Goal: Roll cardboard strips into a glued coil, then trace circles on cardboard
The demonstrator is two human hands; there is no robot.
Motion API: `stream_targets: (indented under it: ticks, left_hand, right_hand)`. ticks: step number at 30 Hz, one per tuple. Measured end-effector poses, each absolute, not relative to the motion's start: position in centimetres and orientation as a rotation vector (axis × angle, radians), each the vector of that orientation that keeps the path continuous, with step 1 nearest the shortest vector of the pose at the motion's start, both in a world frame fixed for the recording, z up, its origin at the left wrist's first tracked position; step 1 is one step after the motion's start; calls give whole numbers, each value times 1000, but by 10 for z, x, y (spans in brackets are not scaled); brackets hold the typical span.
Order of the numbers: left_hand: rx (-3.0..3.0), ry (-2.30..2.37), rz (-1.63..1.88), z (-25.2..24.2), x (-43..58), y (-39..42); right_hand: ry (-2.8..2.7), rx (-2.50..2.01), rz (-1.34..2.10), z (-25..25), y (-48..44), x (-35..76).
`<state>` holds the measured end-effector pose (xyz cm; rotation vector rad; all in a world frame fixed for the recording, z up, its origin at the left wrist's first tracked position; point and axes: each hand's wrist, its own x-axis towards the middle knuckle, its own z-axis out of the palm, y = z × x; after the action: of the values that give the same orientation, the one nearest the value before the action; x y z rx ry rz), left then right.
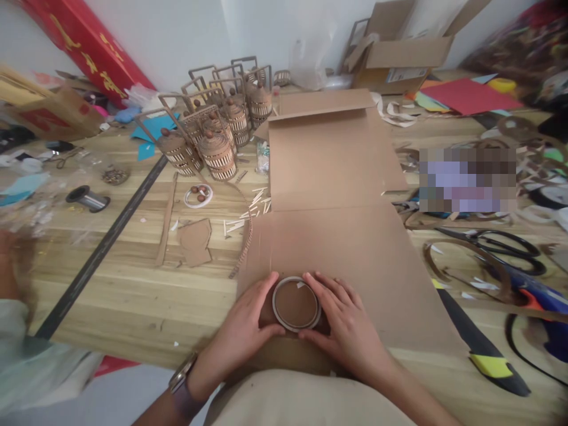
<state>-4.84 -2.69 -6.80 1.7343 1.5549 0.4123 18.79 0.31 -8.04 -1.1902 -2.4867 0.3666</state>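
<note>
A round brown cardboard disc with a pale raised rim (pixel 296 303) lies near the front edge of a flat cardboard sheet (pixel 337 248). My left hand (pixel 237 316) curves around its left side, thumb in front and fingers behind. From the right, my right hand (pixel 344 316) grips it the same way, with the fingertips at the rim. A small white scrap shows on the disc near its far edge. The disc's underside and its sides beneath my palms are hidden.
Several small tiered baskets with tall handles (pixel 217 154) stand at the back left. Scissors (pixel 510 242), a black-and-yellow folding-type blade tool (pixel 483 349) and strips lie right. Pale sticks (pixel 255 204), a wire spool (pixel 89 198) and a long black strip (pixel 106 242) are left. Another person's arm (pixel 9 266) is at far left.
</note>
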Motion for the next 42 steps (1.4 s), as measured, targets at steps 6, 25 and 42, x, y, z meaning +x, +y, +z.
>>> stream_targets:
  ticks: [6, 25, 42]
  left_hand:
    - [1703, 1535, 436, -66, -46, -27]
    - [1909, 1443, 428, -74, -52, -30]
    - [1821, 1432, 387, -66, -54, -29]
  right_hand:
    - [-2506, -1165, 306, -82, 3, 188]
    - [-2535, -1074, 505, -80, 4, 195]
    - [-2424, -1023, 711, -76, 9, 206]
